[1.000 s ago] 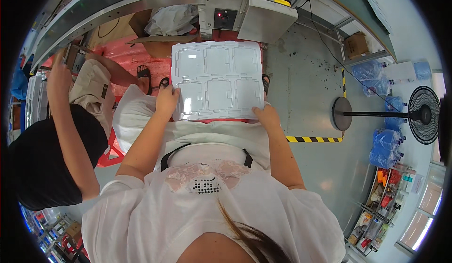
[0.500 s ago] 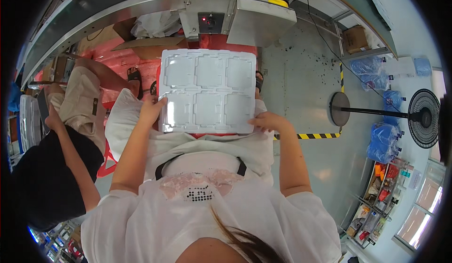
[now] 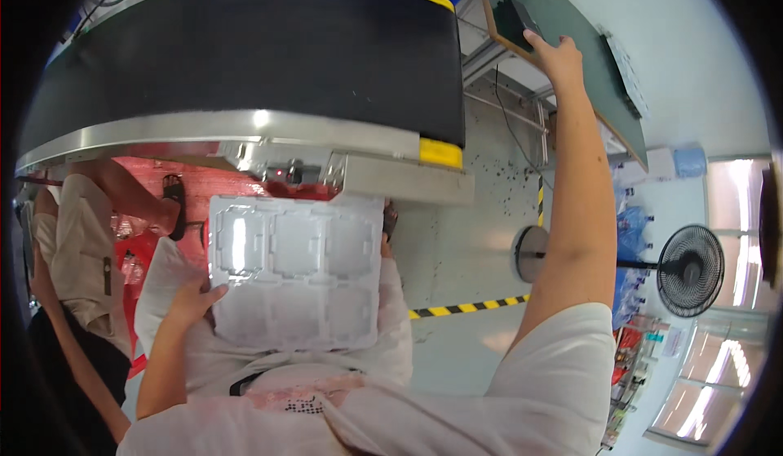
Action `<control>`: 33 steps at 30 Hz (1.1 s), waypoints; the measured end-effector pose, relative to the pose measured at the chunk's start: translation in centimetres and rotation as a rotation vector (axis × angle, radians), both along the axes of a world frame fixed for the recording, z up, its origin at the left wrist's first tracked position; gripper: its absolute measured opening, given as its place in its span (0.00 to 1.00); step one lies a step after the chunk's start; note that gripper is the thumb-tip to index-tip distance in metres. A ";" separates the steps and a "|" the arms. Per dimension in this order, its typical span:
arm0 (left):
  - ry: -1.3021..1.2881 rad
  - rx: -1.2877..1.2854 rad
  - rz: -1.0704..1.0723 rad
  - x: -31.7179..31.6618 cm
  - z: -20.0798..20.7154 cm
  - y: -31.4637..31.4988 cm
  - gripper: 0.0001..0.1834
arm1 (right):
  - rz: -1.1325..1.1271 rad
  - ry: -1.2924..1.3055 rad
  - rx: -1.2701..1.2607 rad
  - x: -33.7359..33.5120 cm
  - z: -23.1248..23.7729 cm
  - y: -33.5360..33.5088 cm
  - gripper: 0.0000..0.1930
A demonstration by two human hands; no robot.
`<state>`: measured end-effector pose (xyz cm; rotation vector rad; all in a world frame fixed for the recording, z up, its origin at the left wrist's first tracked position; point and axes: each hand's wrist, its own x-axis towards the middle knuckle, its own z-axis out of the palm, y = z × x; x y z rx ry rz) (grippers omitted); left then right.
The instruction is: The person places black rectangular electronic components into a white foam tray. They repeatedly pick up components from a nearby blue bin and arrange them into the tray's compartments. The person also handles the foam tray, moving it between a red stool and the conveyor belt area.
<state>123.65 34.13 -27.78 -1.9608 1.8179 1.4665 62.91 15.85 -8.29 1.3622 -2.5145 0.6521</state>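
Well, the left hand (image 3: 189, 303) holds a tray (image 3: 298, 275) (six-pocketed; pale).

A white short-sleeved top (image 3: 408, 417) (pink-patched, black-dotted) is worn with pale trousers (image 3: 393, 305).

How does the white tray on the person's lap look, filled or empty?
Empty: the white tray shows only bare moulded plastic, with nothing set in any of its six compartments.
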 end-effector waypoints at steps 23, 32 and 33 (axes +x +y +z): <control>0.224 0.008 0.233 -0.2 -0.1 1.7 0.23 | 0.196 -0.779 -0.186 5.6 0.2 14.1 0.17; 0.902 0.292 0.474 -0.6 -3.0 3.0 0.21 | 0.075 -1.061 0.238 25.4 -6.1 32.5 0.30; 1.028 0.360 0.482 -0.8 -2.7 2.8 0.21 | 0.150 -1.115 0.256 27.3 -7.3 32.0 0.30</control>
